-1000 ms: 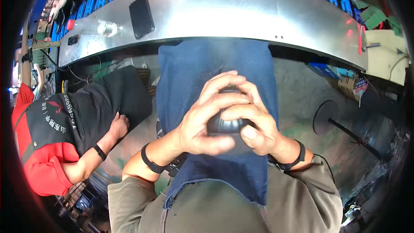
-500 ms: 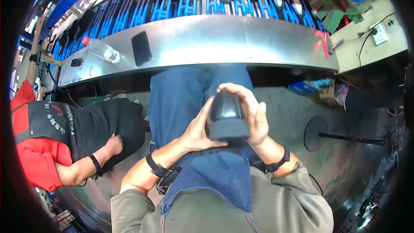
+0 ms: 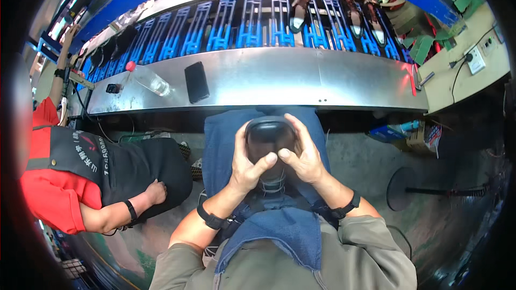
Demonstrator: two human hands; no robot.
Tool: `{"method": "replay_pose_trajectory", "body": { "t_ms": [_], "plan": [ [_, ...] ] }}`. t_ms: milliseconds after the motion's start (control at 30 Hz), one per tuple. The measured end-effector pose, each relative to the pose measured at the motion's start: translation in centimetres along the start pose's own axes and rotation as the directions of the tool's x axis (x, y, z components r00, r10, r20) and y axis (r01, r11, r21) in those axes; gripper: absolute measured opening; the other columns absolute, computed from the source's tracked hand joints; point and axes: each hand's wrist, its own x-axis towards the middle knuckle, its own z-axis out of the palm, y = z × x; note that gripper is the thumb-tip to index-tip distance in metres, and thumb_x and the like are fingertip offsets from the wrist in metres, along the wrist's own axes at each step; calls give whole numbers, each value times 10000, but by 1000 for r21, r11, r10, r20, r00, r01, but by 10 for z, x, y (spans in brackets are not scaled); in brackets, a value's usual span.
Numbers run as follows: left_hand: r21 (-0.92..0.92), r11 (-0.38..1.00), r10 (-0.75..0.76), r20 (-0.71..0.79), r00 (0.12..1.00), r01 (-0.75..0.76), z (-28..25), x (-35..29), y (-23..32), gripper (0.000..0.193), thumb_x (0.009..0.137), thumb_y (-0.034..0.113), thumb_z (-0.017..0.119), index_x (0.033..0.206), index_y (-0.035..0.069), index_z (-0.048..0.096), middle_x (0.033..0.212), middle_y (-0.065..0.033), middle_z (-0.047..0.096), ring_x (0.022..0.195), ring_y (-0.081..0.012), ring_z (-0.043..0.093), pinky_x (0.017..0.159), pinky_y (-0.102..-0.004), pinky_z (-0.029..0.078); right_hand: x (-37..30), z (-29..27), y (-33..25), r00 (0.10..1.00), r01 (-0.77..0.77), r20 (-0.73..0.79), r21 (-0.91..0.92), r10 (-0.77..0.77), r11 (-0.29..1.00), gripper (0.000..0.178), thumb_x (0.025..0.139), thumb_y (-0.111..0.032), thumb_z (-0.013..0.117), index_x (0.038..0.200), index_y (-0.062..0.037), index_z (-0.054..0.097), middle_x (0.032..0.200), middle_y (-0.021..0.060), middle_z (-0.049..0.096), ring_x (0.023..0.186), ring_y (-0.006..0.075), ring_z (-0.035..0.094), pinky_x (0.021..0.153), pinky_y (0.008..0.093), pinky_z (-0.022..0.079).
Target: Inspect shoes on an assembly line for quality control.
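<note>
**Black shoe [image 3: 270, 129] turns between left hand [image 3: 248, 165] and right hand [image 3: 305, 162]**

Compared with half a second ago, the shoe shows a different face: its blocky end no longer faces the wearer, and a rounded, glossy end points toward the worktop [image 3: 258, 80]. Both thumbs now lie on its near face, and the view takes in more of the blue rack [image 3: 220, 29].

The shoe sits above the blue cloth [image 3: 217, 134] on the lap; whether it touches the cloth, I cannot tell. Each hand curves around one side, holding it between them, fingers mostly hidden underneath or behind. Thin pale lines [image 3: 272, 186], perhaps laces, show below the thumbs.

It probably handles as light to moderate, firm at the sole and ends, softer in the upper. The shine suggests a smooth surface that could slip or mark, so broad palm contact along both sides seems the best hold, with light thumb pressure.
</note>
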Motion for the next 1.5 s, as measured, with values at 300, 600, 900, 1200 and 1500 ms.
{"method": "replay_pose_trajectory", "body": {
  "t_ms": [300, 600, 900, 1200, 1500],
  "plan": [
    [28, 999, 14, 73, 997, -16, 4, 37, -13, 931, 867, 194, 785, 1569, 19, 198, 1434, -190, 462, 1347, -312, 462, 1139, -427, 364, 27, -31, 2, 997, -50, 57, -86, 55, 995, 857, 875, -406, 772, 1523, -25, 361, 1389, 147, 537, 1283, 229, 517, 1097, 378, 401],
    [75, 990, -117, -24, 993, 118, 7, 71, -46, 615, 923, 124, 713, 1440, -72, 444, 1374, -161, 548, 1269, -222, 536, 1102, -351, 404, 51, -37, 51, 996, -4, -85, -209, -14, 978, 647, 985, -350, 623, 1504, -25, 413, 1418, 166, 494, 1356, 281, 452, 1143, 386, 333],
    [62, 989, -122, -142, 982, 132, 7, 76, -66, 600, 932, 105, 715, 1440, -72, 448, 1353, -173, 581, 1248, -217, 558, 1091, -332, 415, 58, -28, 70, 980, -86, -198, -246, 37, 965, 631, 997, -336, 636, 1492, -16, 413, 1398, 190, 557, 1286, 260, 543, 1064, 366, 439],
    [-204, 879, -443, -16, 896, 431, -14, -3, -55, 667, 958, 282, 664, 1465, -9, 343, 1402, -154, 486, 1296, -218, 479, 1089, -374, 402, -9, -7, 81, 979, -166, -152, -225, 134, 960, 788, 993, -300, 614, 1578, -4, 178, 1484, 262, 453, 1374, 332, 462, 1138, 405, 365],
    [-694, 466, -739, 36, 672, 549, -3, 14, 18, 702, 1006, 659, 375, 1338, 74, 575, 1250, -147, 659, 1132, -303, 635, 992, -481, 508, -43, -64, -38, 996, 86, 73, -552, -54, 829, 500, 1039, -274, 415, 1410, 49, 502, 1294, 215, 588, 1211, 330, 587, 1035, 390, 447]
  ]
}}
